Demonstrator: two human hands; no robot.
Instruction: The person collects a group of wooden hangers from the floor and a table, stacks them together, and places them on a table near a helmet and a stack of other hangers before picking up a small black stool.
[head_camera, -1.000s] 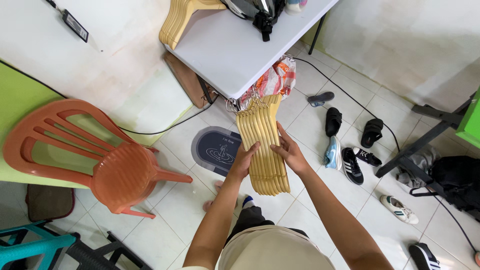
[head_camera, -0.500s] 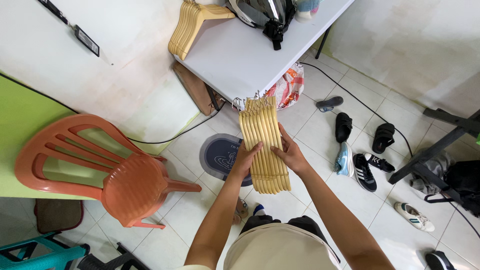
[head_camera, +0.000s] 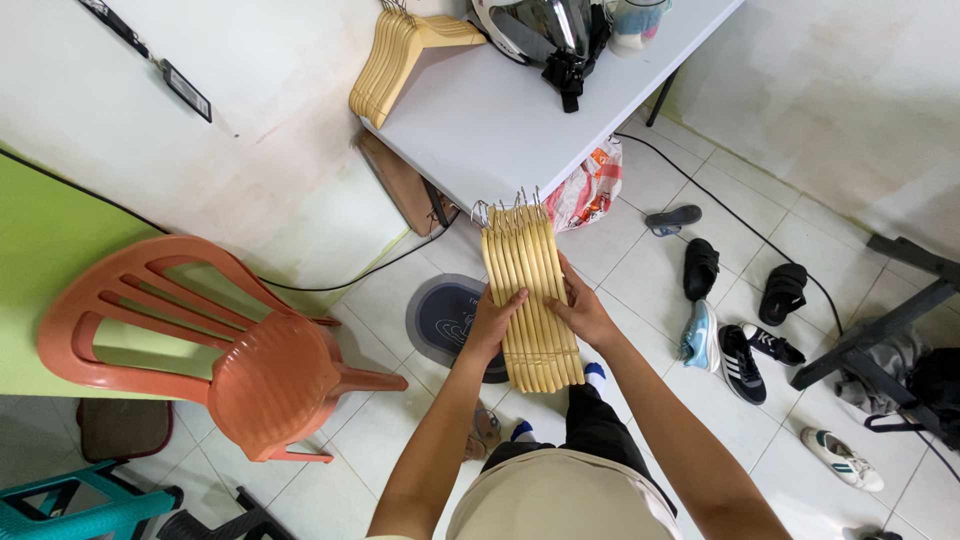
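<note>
Between both hands I hold a stack of several pale wooden hangers (head_camera: 530, 290) with metal hooks at the far end. My left hand (head_camera: 490, 325) grips the stack's left side, fingers curled over the top. My right hand (head_camera: 583, 312) presses its right side. The hooks point toward the near edge of a white table (head_camera: 490, 125). A second stack of wooden hangers (head_camera: 400, 55) lies on that table's far left corner.
An orange plastic chair (head_camera: 240, 350) stands to the left and a teal chair (head_camera: 60, 500) at bottom left. A dark helmet (head_camera: 545, 30) sits on the table. A round mat (head_camera: 445, 315), a plastic bag (head_camera: 585, 190), several shoes (head_camera: 720, 320) and a black cable (head_camera: 760, 235) lie on the tiled floor.
I have stepped toward the table; the held hanger stack has come closer to its edge. My grip on the stack is unchanged.
</note>
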